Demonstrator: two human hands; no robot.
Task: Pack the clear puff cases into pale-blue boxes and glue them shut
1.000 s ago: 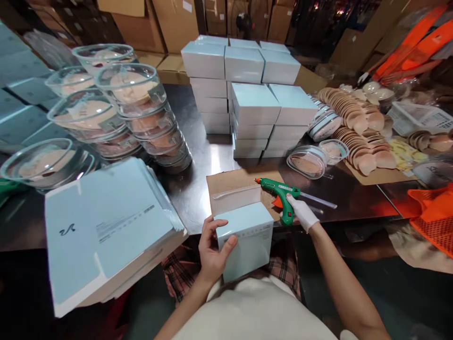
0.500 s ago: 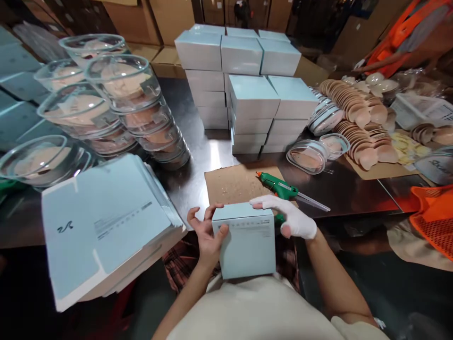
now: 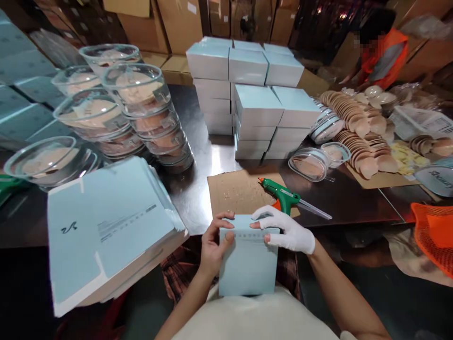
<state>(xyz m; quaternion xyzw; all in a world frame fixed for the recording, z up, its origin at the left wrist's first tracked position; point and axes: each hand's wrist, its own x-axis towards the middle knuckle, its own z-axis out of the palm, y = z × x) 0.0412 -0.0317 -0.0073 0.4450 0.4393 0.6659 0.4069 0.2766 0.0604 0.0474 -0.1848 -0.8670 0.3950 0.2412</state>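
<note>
1. Dark polished metal formed the worktop [image 3: 198, 189], its near edge just ahead of the person's lap.
2. Nearest, a pale blue cardboard box [image 3: 247, 264] stood upright against the person's body. The bare left hand [image 3: 212, 245] clasped its upper left corner, thumb on the front face and fingers curled over the top. The white-gloved right hand [image 3: 288, 231] pinched the upper right corner, forefinger laid along the top edge.
3. The step in hand looked like pressing the top flap shut. Any next move would call for even pressure along that edge before either hand let go.
4. Just beyond, a green hot-glue gun [image 3: 283, 196] lay on a brown cardboard sheet [image 3: 237, 191], apart from both hands.
5. To the left sat a stack of flat pale blue box blanks [image 3: 106, 226], and behind it clear plastic domed tubs [image 3: 141, 104].
6. Farther off stood stacked closed pale blue boxes [image 3: 255, 104], with rows of beige round pads [image 3: 354, 118] to their right. A person in an orange vest [image 3: 385, 52] and brown cartons [image 3: 177, 23] were at the back.
</note>
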